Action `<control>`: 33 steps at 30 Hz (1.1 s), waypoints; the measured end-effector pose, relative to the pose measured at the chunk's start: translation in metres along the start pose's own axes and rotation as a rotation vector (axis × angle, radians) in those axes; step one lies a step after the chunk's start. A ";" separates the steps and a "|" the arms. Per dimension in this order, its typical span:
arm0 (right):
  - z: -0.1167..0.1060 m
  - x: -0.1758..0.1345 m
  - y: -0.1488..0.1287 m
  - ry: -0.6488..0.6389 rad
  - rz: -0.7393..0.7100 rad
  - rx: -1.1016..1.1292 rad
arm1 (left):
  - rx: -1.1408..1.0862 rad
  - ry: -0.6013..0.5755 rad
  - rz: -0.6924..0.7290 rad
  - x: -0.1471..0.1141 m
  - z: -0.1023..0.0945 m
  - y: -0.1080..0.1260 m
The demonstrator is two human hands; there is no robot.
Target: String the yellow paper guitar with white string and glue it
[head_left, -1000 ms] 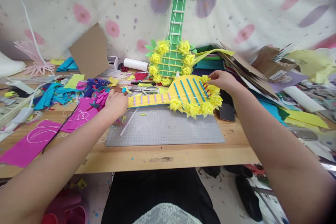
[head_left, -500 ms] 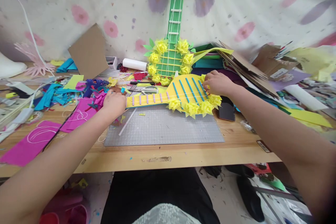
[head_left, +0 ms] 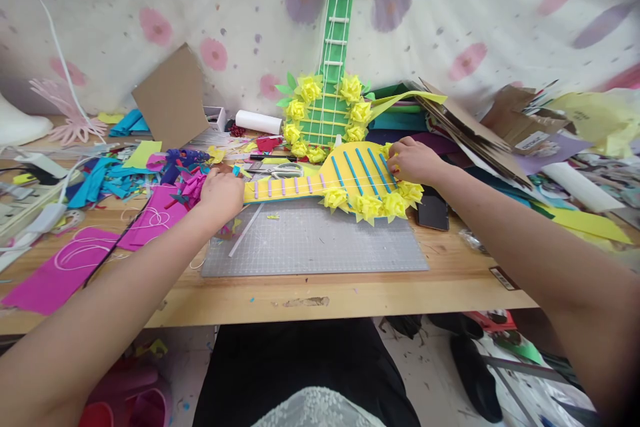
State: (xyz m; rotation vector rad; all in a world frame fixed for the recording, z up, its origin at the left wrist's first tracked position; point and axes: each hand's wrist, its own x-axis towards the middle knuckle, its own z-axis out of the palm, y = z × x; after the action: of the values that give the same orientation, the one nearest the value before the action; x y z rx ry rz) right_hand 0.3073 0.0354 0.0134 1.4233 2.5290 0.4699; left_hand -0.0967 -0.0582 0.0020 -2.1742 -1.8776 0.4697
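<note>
A yellow craft guitar with lilac strips across its neck and blue strips on its body lies tilted over the cutting mat. Yellow paper flowers line its lower edge. My left hand is closed around the head end of the neck, hiding most of it; a bit of blue shows by the fingers. At the opposite end, my right hand grips the body's edge beside the flowers, fingertips bent and partly hidden. One white string stretches along the neck and body toward the right fingertips.
Behind stands a green craft guitar with yellow flowers, against the patterned curtain. Scissors and a glue gun lie among paper scraps. A dark phone-like slab is at right, near stacked cardboard. Magenta sheets lie left.
The whole view has shifted slightly. Both hands keep their places on the yellow guitar, and little else differs.
</note>
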 end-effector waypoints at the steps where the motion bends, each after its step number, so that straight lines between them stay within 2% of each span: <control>1: 0.001 0.000 0.000 0.000 0.000 0.001 | -0.004 0.000 -0.005 0.000 0.000 0.000; 9: -0.002 0.003 0.009 -0.007 0.003 -0.004 | 0.005 -0.033 -0.020 0.001 -0.002 -0.002; 15: -0.010 0.004 -0.001 -0.101 -0.007 -0.109 | -0.001 -0.016 -0.003 0.002 -0.002 -0.001; 22: -0.009 0.009 -0.005 -0.156 -0.022 -0.186 | 0.001 -0.006 -0.020 0.003 -0.005 0.000; 29: -0.031 0.001 -0.006 -0.087 0.050 -0.090 | 0.012 0.004 -0.034 0.004 -0.003 -0.002; 33: -0.040 -0.006 -0.016 -0.239 0.128 -0.089 | 0.004 0.013 -0.021 0.004 -0.002 0.000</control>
State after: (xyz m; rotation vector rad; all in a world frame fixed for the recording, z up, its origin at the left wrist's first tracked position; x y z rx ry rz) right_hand 0.2847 0.0151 0.0445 1.5154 2.2145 0.4007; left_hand -0.0955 -0.0540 0.0039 -2.1480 -1.8888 0.4534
